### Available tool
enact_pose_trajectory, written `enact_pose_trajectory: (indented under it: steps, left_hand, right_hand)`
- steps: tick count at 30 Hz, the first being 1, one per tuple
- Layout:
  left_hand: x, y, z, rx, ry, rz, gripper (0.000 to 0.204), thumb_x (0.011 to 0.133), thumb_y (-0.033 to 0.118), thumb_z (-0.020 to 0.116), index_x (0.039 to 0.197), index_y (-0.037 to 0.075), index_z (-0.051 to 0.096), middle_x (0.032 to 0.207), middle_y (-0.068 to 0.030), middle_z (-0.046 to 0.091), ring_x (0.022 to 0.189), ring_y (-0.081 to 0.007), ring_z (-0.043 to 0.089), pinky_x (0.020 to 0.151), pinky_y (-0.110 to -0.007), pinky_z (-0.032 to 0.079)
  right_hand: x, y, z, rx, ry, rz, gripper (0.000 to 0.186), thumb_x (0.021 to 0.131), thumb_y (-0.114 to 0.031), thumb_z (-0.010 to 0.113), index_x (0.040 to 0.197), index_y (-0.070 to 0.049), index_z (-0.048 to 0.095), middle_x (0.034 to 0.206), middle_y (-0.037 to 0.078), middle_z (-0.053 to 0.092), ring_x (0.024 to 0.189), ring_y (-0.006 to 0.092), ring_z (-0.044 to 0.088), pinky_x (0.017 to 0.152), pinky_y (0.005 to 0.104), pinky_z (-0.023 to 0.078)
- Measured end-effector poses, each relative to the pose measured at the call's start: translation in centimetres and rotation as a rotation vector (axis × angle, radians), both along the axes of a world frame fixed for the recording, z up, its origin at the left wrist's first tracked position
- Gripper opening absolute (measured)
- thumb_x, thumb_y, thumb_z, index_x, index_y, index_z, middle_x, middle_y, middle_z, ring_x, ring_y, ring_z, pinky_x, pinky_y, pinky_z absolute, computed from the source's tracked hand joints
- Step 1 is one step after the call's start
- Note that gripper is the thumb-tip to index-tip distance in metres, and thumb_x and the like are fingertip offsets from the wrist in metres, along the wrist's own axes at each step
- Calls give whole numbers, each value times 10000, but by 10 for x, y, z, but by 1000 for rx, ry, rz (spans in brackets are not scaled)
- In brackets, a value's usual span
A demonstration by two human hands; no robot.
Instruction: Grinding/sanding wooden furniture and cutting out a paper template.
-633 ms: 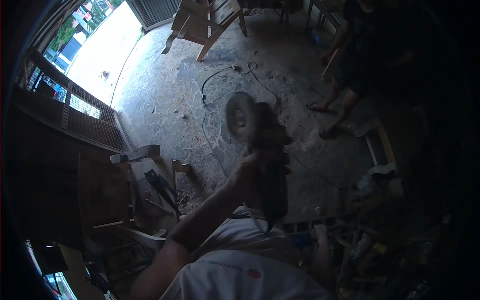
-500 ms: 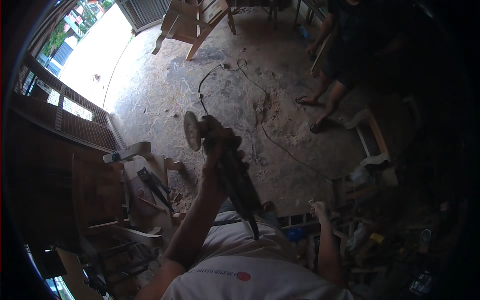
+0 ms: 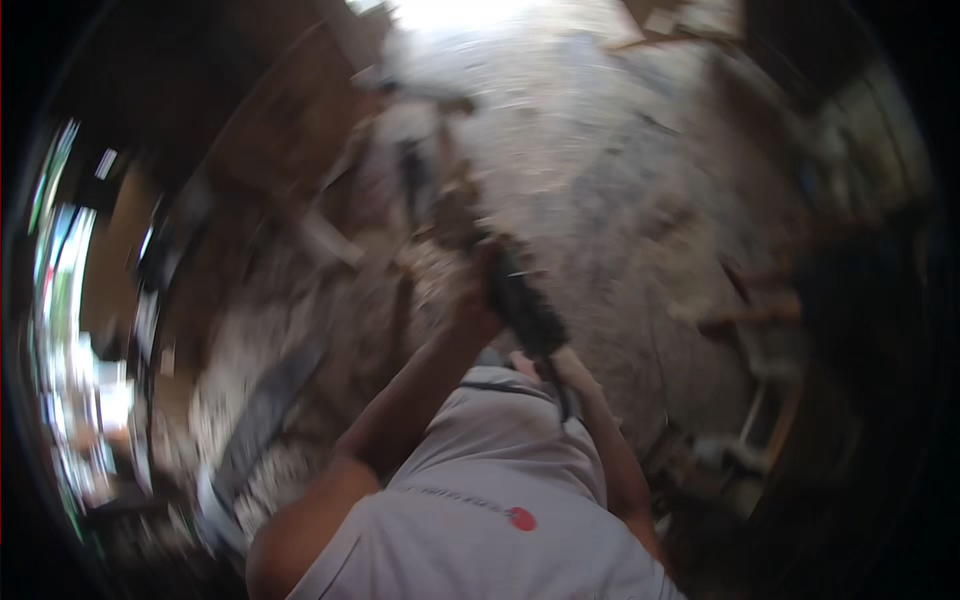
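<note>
My left hand (image 3: 482, 290) is closed around a dark angle grinder (image 3: 530, 310), held in front of my body. The grinder slants, its rear end with the cord pointing back toward my shirt. Its disc end is smeared against the background and hard to make out. My right hand (image 3: 566, 366) is close by the grinder's rear end, partly behind it. Blur hides its fingers, and I cannot tell whether it touches the tool.
Ahead and to the left, blurred wooden furniture parts (image 3: 400, 150) stand on the floor, with a dark tool on them. Another person's legs (image 3: 755, 300) show at the right. A wooden chair piece (image 3: 775, 425) is at the lower right.
The view has swung to the left and blurred. My left hand has brought the grinder closer to my body. My right hand has moved from the right side to the grinder's rear end.
</note>
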State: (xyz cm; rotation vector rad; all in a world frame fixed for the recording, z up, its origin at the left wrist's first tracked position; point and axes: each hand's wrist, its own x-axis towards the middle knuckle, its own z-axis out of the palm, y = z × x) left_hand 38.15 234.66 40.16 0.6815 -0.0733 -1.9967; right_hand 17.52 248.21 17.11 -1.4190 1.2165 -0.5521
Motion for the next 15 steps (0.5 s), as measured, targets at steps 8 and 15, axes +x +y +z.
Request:
enact_pose_trajectory:
  steps: [8, 15]
  left_hand:
    - [108, 108, 33, 37, -169, 559, 494, 949, 420, 822, 1256, 93, 614, 992, -113, 704, 838, -261, 744, 763, -441, 670]
    - [207, 259, 32, -168, -755, 1088, 549, 926, 309, 846, 1310, 78, 528, 1058, -105, 652, 850, -215, 740, 683, -400, 693]
  right_hand:
    - [22, 68, 27, 531, 62, -35, 476, 1036, -368, 733, 1263, 49, 747, 1022, 102, 788, 915, 167, 705, 834, 322, 546]
    - [24, 61, 21, 299, 500, 446, 650, 1022, -563, 659, 1228, 42, 773, 930, 215, 800, 914, 269, 784, 827, 399, 578]
